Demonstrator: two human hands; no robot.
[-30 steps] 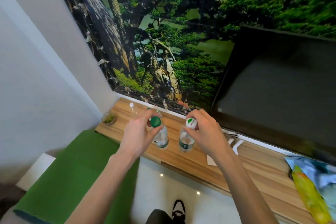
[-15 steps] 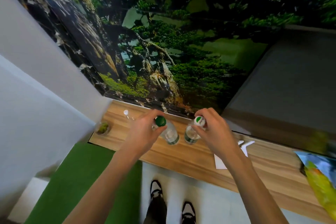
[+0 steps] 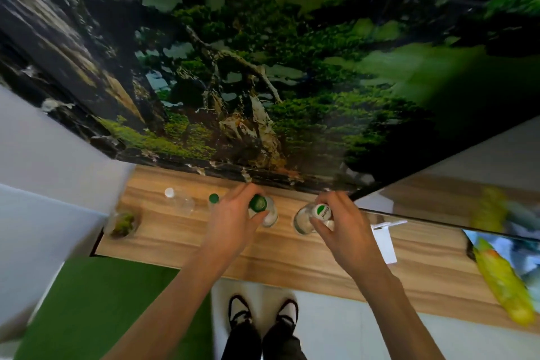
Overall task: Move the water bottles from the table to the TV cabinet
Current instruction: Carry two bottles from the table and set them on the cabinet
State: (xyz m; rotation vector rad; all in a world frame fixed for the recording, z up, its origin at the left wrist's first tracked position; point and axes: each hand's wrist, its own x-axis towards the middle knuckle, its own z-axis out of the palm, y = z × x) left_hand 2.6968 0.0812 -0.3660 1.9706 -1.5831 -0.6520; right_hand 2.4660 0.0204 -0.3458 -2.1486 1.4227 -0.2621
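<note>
I look almost straight down on a wooden TV cabinet (image 3: 292, 260). My left hand (image 3: 233, 222) is shut on a clear water bottle with a green cap (image 3: 258, 203), seen from above near the cabinet's back edge. My right hand (image 3: 342, 228) is shut on a second clear bottle with a white and green cap (image 3: 321, 211). Both bottles are upright and low over the wood; whether they touch it I cannot tell. Left of my hands stand another green-capped bottle (image 3: 214, 198) and a white-capped bottle (image 3: 175, 199).
A small glass dish with moss (image 3: 122, 223) sits at the cabinet's left end. White cards (image 3: 385, 242) lie right of my right hand, and a yellow snack bag (image 3: 505, 278) farther right. A forest mural (image 3: 263, 67) and the TV (image 3: 467, 184) rise behind. Green mat (image 3: 96, 310) below.
My head has tilted further down and closer, so the cabinet top fills more of the view. Both hands have lowered their bottles toward the wood near the back edge, still gripping the caps.
</note>
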